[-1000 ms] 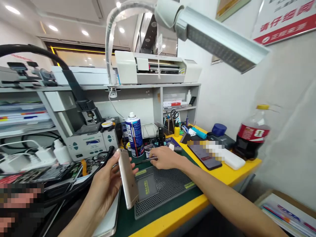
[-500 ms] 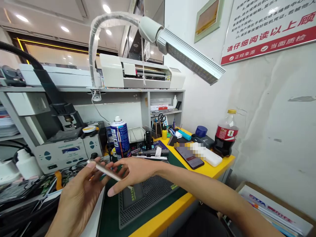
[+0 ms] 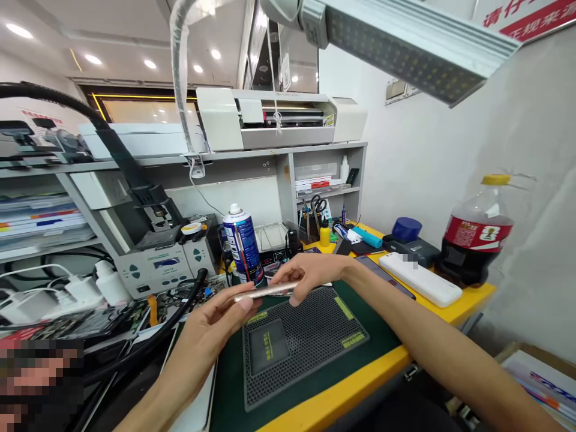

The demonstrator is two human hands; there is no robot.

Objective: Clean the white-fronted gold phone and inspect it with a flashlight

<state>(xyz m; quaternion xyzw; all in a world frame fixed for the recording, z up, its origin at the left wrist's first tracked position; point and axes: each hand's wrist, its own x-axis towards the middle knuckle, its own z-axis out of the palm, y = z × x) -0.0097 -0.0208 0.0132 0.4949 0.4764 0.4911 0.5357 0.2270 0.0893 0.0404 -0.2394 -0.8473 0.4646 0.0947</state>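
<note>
A thin pinkish-gold phone (image 3: 267, 291) is held nearly level above the mat, seen edge-on, so its faces are hidden. My left hand (image 3: 220, 318) grips its left end, thumb on the near edge and fingers behind. My right hand (image 3: 312, 276) closes on the right end from above, with the thumb at the near side. Below the phone lies a dark perforated repair mat (image 3: 310, 348) with yellow-green labels, on a green work surface (image 3: 229, 396).
A blue spray can (image 3: 243, 243) stands behind the hands. Loose boards and a black hose (image 3: 180, 312) lie at left, before a grey rework station (image 3: 166, 267). To the right are a white slab-shaped block (image 3: 418, 279) and a cola bottle (image 3: 477, 234). A lamp (image 3: 405, 45) hangs overhead.
The phone has moved right and come closer to level. My right hand, whose thumb stood apart from the phone, now closes on its right end. The camera view has shifted too.
</note>
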